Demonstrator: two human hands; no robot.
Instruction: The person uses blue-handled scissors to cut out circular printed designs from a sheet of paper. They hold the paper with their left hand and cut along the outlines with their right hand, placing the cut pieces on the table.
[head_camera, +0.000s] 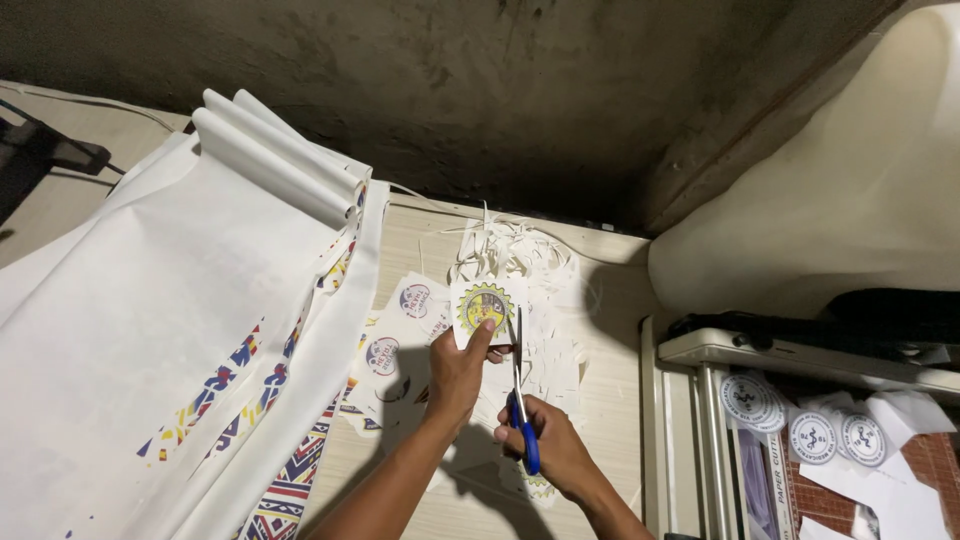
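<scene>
Pale wood-grain bench (610, 400), dim light. Landmark: the printed sticker square (488, 306), white paper with a round yellow-and-green emblem, held up over the middle of the bench.

Left hand (458, 372) gripped the sticker square from below, thumb pressed on its lower edge. Right hand (548, 448), just below and right of the square, was closed through the blue plastic loops of the scissors (520, 400); thin metal blades pointed up and met the square's right edge.

Behind and right of the square: a heap of thin white paper offcuts (530, 270), curly strips and scraps, crowding the bench. Left of it: loose cut sheets with round red-and-blue stickers (398, 330), flat and overlapping. Further left: a long white printed banner sheet (150, 340), folded in soft pleats, with a geometric multicolour border, covering that whole side. Well right of the square: a paper cutter (720, 420) with a metal rail, and round blue-and-white stickers (800, 425) piled on it.
</scene>
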